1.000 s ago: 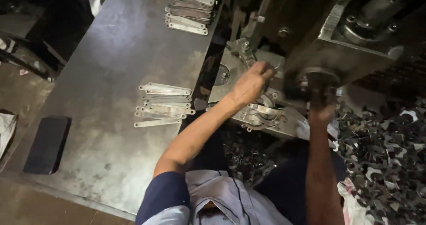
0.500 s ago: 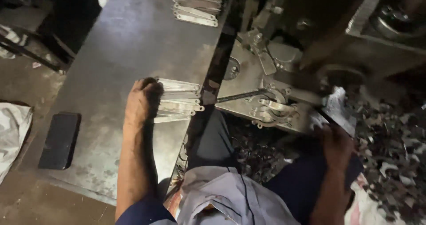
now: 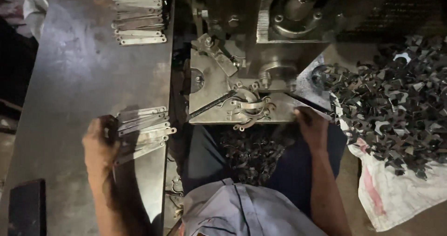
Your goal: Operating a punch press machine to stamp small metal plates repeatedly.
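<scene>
Press machine as landmark. Steel table to its left; scrap heap to its right. Left hand has moved from the press to the table, now closing on flat metal strips. Right hand rests at the press bed's front edge; grip unclear.

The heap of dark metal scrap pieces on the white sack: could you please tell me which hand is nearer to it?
Right. The right hand rests at the press plate's front edge, just beside the scrap heap. The left hand is across the table, on flat metal strips.
</scene>
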